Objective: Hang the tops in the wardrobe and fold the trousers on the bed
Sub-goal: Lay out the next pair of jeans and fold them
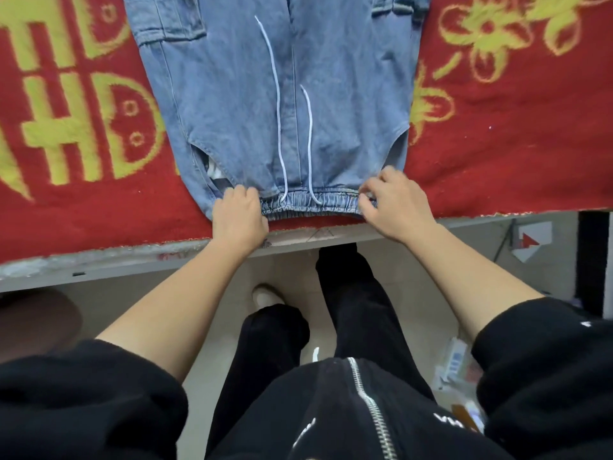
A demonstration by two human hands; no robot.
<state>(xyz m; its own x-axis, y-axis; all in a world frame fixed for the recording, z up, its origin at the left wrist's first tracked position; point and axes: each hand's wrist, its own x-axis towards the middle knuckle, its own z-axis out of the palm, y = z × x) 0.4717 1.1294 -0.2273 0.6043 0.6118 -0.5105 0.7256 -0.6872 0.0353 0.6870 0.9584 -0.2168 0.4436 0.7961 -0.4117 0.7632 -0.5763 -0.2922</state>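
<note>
Evidently the folding step is in hand. The light-blue denim trousers [232, 104] with white drawstrings lie flat on the bed's red blanket with yellow patterning [76, 200], waistband nearest the person. The left hand [239, 216] curls its fingers over the waistband's left end, and the right hand [394, 207] pinches the right end. Next, I judge, one half gets carried over the other (the legs run out of view above). Blanket flanks both sides, and the bed's grey edge [132, 260] sits just under the wrists.
</note>
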